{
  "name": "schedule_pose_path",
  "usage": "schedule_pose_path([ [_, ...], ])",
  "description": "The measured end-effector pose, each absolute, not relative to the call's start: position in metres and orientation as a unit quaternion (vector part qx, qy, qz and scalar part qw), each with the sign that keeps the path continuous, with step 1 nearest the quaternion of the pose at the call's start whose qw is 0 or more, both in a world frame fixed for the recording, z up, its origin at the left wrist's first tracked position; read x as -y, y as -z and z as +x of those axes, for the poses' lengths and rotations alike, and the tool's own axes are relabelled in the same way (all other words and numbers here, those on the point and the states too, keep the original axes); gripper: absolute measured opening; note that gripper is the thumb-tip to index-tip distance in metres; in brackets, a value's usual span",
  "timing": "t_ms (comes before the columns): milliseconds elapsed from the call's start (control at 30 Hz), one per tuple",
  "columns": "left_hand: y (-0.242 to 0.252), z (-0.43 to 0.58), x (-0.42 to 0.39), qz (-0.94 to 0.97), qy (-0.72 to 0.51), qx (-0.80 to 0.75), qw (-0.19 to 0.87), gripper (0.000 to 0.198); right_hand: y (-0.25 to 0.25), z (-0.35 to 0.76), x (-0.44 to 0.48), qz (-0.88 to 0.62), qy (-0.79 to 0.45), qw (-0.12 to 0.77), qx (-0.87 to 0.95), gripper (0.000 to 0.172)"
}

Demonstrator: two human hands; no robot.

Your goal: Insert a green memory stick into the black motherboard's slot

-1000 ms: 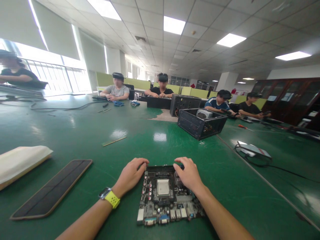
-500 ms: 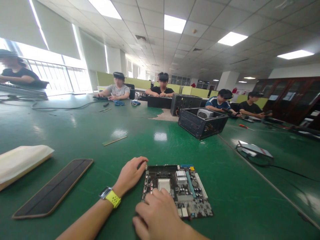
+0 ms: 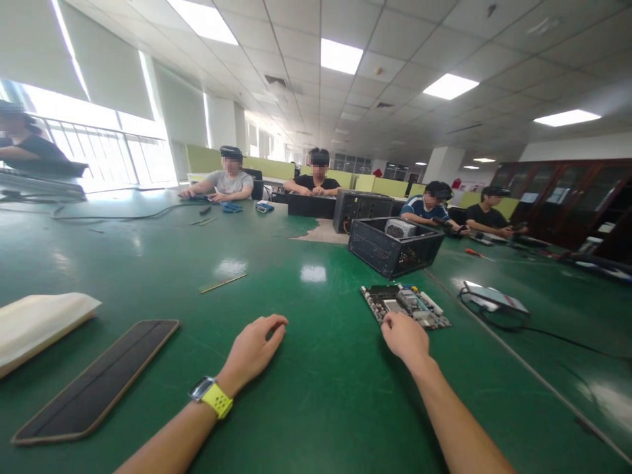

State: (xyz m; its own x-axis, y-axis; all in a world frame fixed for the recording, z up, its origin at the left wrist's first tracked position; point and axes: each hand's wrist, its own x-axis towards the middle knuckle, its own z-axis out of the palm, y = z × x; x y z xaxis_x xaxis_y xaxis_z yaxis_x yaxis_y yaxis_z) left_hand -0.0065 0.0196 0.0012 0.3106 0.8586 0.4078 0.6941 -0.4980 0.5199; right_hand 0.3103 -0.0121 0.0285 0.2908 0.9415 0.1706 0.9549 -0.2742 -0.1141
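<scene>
A computer motherboard [image 3: 419,304] lies right of centre on the green table, just in front of an uncovered computer case. My right hand [image 3: 409,337] is at its near left edge, fingers curled down onto the board; the fingertips are partly hidden. On the tabletop to the left rests my left hand [image 3: 257,343], its fingers loosely bent, the thumb apart and nothing in it. A watch with a yellow-green strap [image 3: 217,400] is on the left wrist.
A black computer case [image 3: 390,250] with a power supply [image 3: 399,228] stands beyond the board. At left lie a dark long pad [image 3: 99,378] and a cream-coloured packet [image 3: 44,322]. A cabled flat device [image 3: 496,297] sits at right. Several people work across the table.
The motherboard has moved away from me and to the right, towards the computer case, with my right hand at it. My left hand no longer touches the board and stays in nearly the same place.
</scene>
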Motion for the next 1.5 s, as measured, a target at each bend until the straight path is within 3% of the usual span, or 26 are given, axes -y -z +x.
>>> schedule_pose_path([
  [267,-0.004,-0.003,-0.017,0.806,-0.317,-0.487,0.11,0.023,-0.035,0.267,0.035,-0.726,-0.022,0.123,0.677,0.028],
  [367,-0.003,-0.002,-0.017,0.813,-0.326,-0.47,0.11,0.021,-0.042,0.234,0.058,-0.583,-0.2,0.151,0.773,0.027],
  [433,-0.004,0.0,-0.015,0.822,-0.334,-0.446,0.113,0.019,-0.046,0.222,0.066,-0.459,-0.368,0.173,0.79,0.036],
  [500,-0.006,0.002,-0.014,0.837,-0.338,-0.413,0.12,0.017,-0.046,0.221,0.065,-0.425,-0.427,0.238,0.762,0.04],
  [600,-0.01,0.005,-0.01,0.858,-0.338,-0.367,0.124,0.015,-0.039,0.24,0.047,-0.554,-0.247,0.346,0.716,0.03],
  [700,-0.011,0.006,-0.009,0.863,-0.334,-0.362,0.113,0.017,-0.028,0.262,0.028,-0.652,-0.107,0.302,0.688,0.022],
  [867,-0.002,0.005,-0.012,0.877,-0.29,-0.362,0.125,0.054,-0.011,0.269,0.019,-0.657,-0.096,0.237,0.709,0.018],
  [1033,0.003,0.007,-0.013,0.884,-0.265,-0.357,0.147,0.067,-0.005,0.26,0.018,-0.648,-0.082,0.232,0.721,0.018],
  [1167,-0.003,0.009,-0.009,0.889,-0.271,-0.338,0.149,0.063,-0.006,0.256,0.015,-0.603,-0.086,0.251,0.753,0.019],
  [1333,-0.01,0.012,-0.005,0.902,-0.273,-0.302,0.147,0.042,-0.007,0.251,0.013,-0.564,-0.073,0.28,0.773,0.026],
  [1500,-0.008,0.012,-0.009,0.897,-0.277,-0.309,0.152,0.044,-0.003,0.25,0.011,-0.571,-0.103,0.304,0.755,0.026],
])
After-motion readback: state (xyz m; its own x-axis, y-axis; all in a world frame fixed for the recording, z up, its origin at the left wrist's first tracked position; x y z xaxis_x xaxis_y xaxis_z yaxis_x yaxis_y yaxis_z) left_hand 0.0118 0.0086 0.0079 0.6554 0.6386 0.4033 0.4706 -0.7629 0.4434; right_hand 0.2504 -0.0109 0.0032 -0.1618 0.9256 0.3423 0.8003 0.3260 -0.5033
